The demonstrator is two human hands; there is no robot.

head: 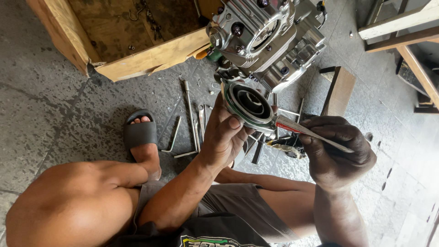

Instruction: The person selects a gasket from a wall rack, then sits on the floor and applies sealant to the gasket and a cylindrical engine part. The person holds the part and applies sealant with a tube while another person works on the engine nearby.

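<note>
Both my hands are busy at the round engine part.

My left hand (224, 137) grips the round metal part (249, 104) just below the engine (270, 39); my right hand (336, 151) pinches a squeezed tube (306, 131), its tip seemingly touching the part's rim, above tools (192, 123) on the floor.

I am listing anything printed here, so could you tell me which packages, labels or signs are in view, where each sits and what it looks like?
Tube: squeezed flat in the right hand, nozzle at the round cover held by the left hand; silver-white with a red band.
Shirt print: bottom edge; green and white on black.
</note>
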